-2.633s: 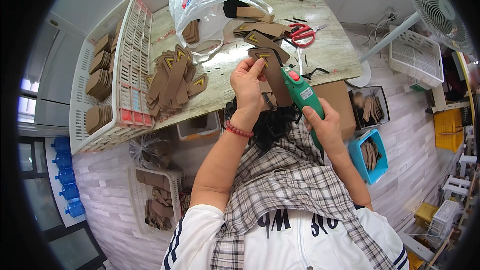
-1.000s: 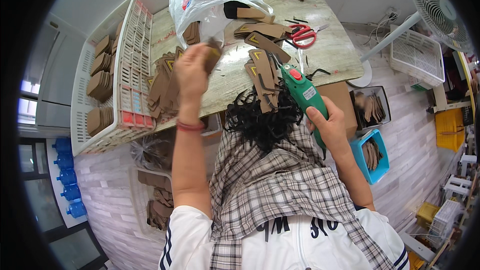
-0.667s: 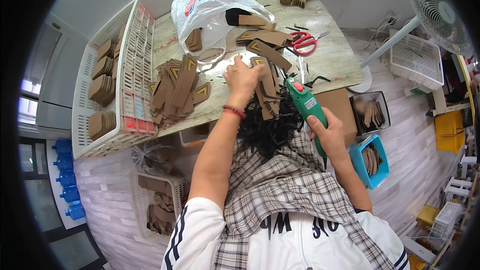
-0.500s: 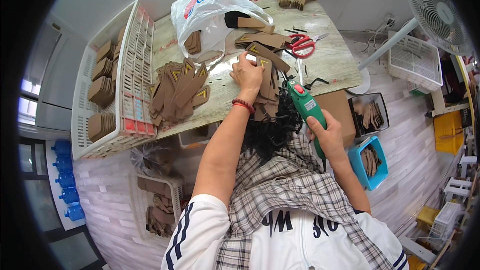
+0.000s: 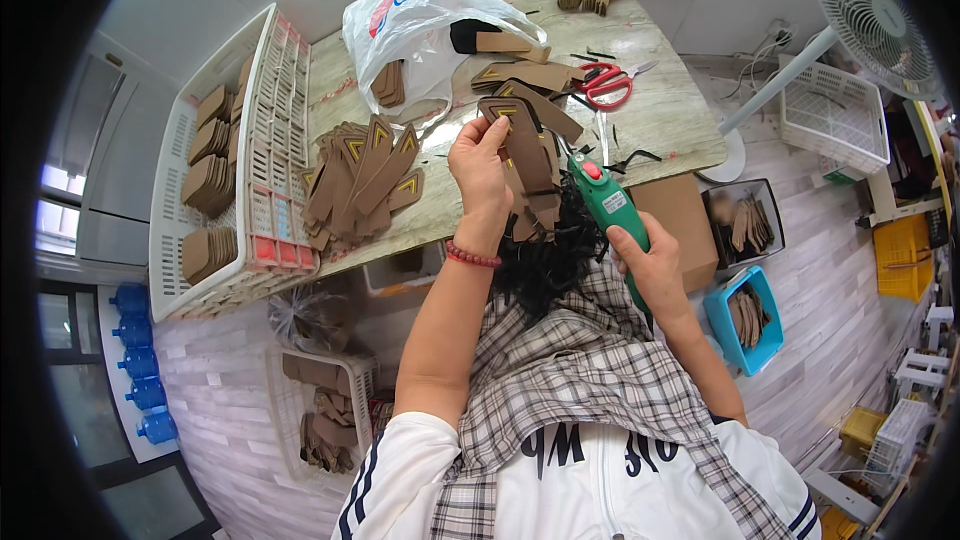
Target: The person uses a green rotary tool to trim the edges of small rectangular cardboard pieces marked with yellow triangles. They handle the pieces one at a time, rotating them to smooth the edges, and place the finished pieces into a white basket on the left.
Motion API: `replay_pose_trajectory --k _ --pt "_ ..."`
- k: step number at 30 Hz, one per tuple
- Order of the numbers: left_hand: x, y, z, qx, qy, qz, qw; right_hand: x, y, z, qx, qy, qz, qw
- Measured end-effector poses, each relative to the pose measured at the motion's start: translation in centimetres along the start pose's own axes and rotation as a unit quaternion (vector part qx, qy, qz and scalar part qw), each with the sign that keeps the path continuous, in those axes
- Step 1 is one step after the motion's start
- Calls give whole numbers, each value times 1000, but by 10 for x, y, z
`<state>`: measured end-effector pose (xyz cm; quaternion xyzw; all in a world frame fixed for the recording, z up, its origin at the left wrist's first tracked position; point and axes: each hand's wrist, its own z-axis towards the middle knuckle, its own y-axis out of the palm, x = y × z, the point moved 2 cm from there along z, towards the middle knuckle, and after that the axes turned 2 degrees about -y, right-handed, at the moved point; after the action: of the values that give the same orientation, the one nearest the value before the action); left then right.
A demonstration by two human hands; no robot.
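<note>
My left hand (image 5: pixel 482 168) pinches the upper end of a brown strap-shaped piece (image 5: pixel 530 158) with a dark edge and a yellow chevron, held up at the table's front edge. In my right hand (image 5: pixel 652 258) is a green corded-looking electric hand tool (image 5: pixel 606 196) with a red button. Its thin metal tip points toward the right edge of the piece, and whether they touch I cannot tell. More brown pieces (image 5: pixel 540 112) lie just behind. Black trimmed strips (image 5: pixel 545 268) hang and gather below, over my checked apron (image 5: pixel 570 370).
Left on the table (image 5: pixel 440 190) are a fanned pile of brown pieces (image 5: pixel 355 185) and a white crate (image 5: pixel 280 140). Behind are a plastic bag (image 5: pixel 410 25) and red-handled scissors (image 5: pixel 607 88). To the right stand a fan (image 5: pixel 880 20), a cardboard box (image 5: pixel 680 225) and a blue bin (image 5: pixel 725 325).
My left hand has come nearer and turned, lifting a brown piece by its end. The green tool in my right hand has shifted slightly left.
</note>
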<state>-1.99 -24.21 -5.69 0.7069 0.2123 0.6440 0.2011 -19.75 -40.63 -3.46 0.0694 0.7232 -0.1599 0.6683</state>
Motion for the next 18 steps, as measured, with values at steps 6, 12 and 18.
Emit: replay_pose_trajectory --k 6,12,18 --pt "9 12 -20 -4 -16 -29 999 -5 5 -3 -11 -4 3 1000" --pt "1 17 -29 -18 -55 -37 998 -8 2 -2 -15 -16 14 1000" --pt "-1 17 -32 -24 -61 -12 998 -9 0 -2 -17 -14 23 1000"
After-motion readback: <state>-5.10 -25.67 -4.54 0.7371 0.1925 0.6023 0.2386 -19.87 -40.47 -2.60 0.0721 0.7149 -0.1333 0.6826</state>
